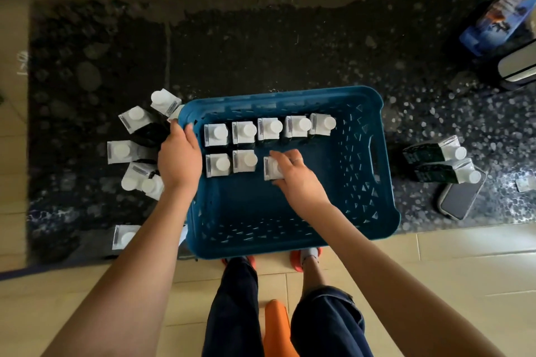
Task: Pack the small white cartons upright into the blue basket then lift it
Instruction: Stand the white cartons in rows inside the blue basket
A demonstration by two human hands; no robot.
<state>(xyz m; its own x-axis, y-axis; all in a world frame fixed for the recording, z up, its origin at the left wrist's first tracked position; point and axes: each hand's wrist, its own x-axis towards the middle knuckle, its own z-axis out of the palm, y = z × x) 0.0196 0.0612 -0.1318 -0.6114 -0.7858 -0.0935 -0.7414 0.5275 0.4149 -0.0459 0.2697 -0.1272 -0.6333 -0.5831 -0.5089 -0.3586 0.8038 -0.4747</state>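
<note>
Right hand [293, 174]: fingers curled round a carton [271, 169] inside the basket [385, 153] — upright.
Left hand [179, 153]: fingers curled over the basket's rim.

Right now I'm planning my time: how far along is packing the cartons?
Seven white cartons stand upright in the blue plastic basket. The right hand sets an eighth; the left hand holds the rim. Cartons remain on the mat, two lying sideways. Lifting remains.
</note>
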